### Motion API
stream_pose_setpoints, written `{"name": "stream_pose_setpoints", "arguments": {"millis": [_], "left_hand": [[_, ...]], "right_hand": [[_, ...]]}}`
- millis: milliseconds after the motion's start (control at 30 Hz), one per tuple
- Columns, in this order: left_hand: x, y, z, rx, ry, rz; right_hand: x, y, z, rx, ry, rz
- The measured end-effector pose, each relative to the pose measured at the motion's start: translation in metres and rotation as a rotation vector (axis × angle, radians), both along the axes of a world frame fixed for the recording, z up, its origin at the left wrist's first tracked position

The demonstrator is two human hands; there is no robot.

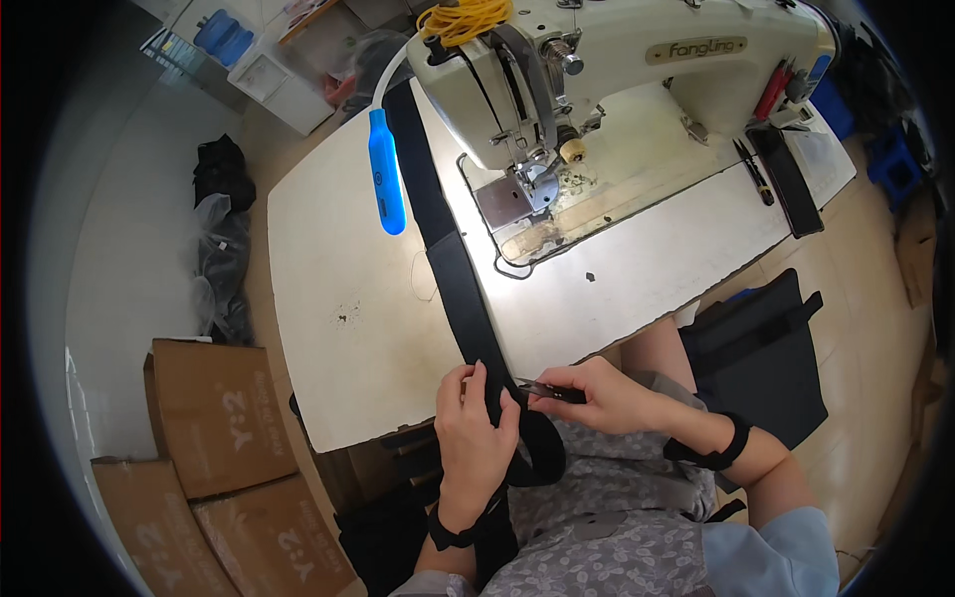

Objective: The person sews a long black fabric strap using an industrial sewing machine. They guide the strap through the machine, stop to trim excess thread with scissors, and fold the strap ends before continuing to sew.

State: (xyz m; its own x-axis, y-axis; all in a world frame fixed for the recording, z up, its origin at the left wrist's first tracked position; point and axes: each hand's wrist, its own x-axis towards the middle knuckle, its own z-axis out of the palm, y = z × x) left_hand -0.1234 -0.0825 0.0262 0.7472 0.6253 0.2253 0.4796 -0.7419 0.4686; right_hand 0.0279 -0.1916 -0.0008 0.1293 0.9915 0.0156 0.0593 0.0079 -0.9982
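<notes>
From the middle of my view, I have the strip [460, 289] running over the table [333, 259] from eleven o'clock down to six, where it drops off the edge and loops toward the lap [617, 517]. At six my left hand [472, 438] pinches it, thumb on one edge and bent fingertips on the other. At four-thirty my right hand [597, 396] is closed around the snips [559, 392], blades pointing toward ten, right beside the strip; I can't tell whether they touch it. The machine [607, 45] stands at one, with the lamp [386, 174] lit at eleven.

I judge the step in hand to be snipping at the strip's edge, though no thread shows at the blades. The next move, I'd say, calls for the left pinch to keep the edge flat while the right brings only the tips in, clear of the thumb.
</notes>
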Motion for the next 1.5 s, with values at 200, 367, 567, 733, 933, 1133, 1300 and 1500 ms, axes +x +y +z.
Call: {"name": "stream_pose_setpoints", "arguments": {"millis": [200, 367, 567, 733, 933, 1133, 1300, 1500], "left_hand": [[-0.002, 0.005, 0.001, -0.420, -0.206, 0.093], [0.000, 0.005, -0.005, -0.366, -0.189, 0.087], [-0.002, 0.008, -0.003, -0.378, -0.138, 0.086], [-0.001, 0.004, -0.006, -0.366, -0.159, 0.078], [0.004, -0.001, -0.009, -0.104, -0.138, 0.013], [0.005, -0.006, -0.008, -0.054, -0.127, 0.025], [0.006, -0.007, -0.008, -0.050, -0.129, 0.017], [0.005, -0.006, -0.008, -0.059, -0.130, 0.007]], "right_hand": [[-0.007, 0.002, -0.005, 0.004, -0.093, -0.049], [0.003, -0.007, 0.000, -0.062, -0.276, -0.114], [0.015, -0.008, 0.038, -0.089, -0.878, -0.338], [0.031, 0.010, 0.040, -0.181, -0.764, -0.089], [0.054, 0.044, 0.043, -0.271, -0.801, 0.219], [0.066, 0.075, 0.052, -0.335, -0.775, 0.403], [0.069, 0.099, 0.048, -0.427, -0.774, 0.583], [0.065, 0.113, 0.048, -0.485, -0.791, 0.666]]}}
